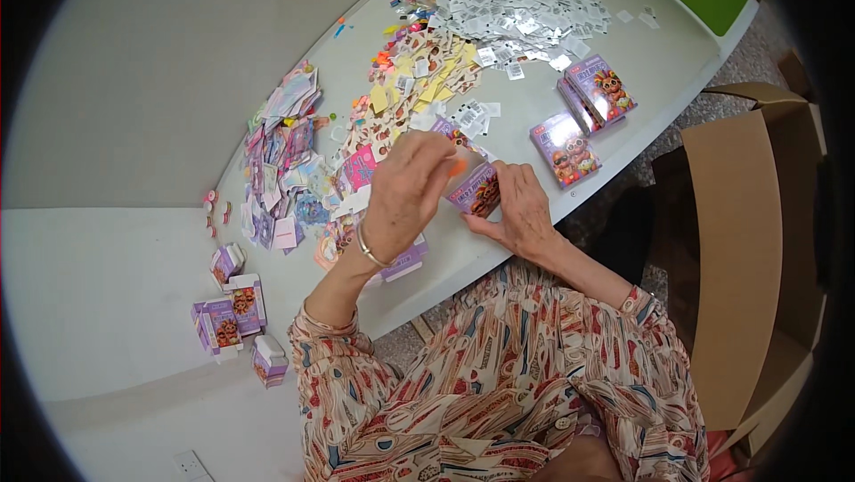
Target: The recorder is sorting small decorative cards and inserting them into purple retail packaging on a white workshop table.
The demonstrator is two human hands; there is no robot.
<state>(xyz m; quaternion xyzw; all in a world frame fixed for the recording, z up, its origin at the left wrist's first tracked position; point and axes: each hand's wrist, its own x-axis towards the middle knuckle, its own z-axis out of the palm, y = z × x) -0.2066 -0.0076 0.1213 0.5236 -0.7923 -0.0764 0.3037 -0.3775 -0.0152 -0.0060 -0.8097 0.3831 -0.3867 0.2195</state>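
My right hand (518,210) grips a small purple printed box (475,190) above the near edge of the white table (659,59). My left hand (405,192), a thin bracelet on its wrist, pinches a small orange piece (457,166) at the box's open top end. Another small purple box (405,261) lies on the table just under my left wrist. My patterned sleeves come in from the lower edge.
Closed purple boxes (583,112) lie to the right. A heap of silver packets (521,14) sits at the far end, beside yellow and pink cards (419,81). Purple paper pieces (285,157) lie to the left, open boxes (233,308) further left. A brown cardboard carton (744,259) stands at right.
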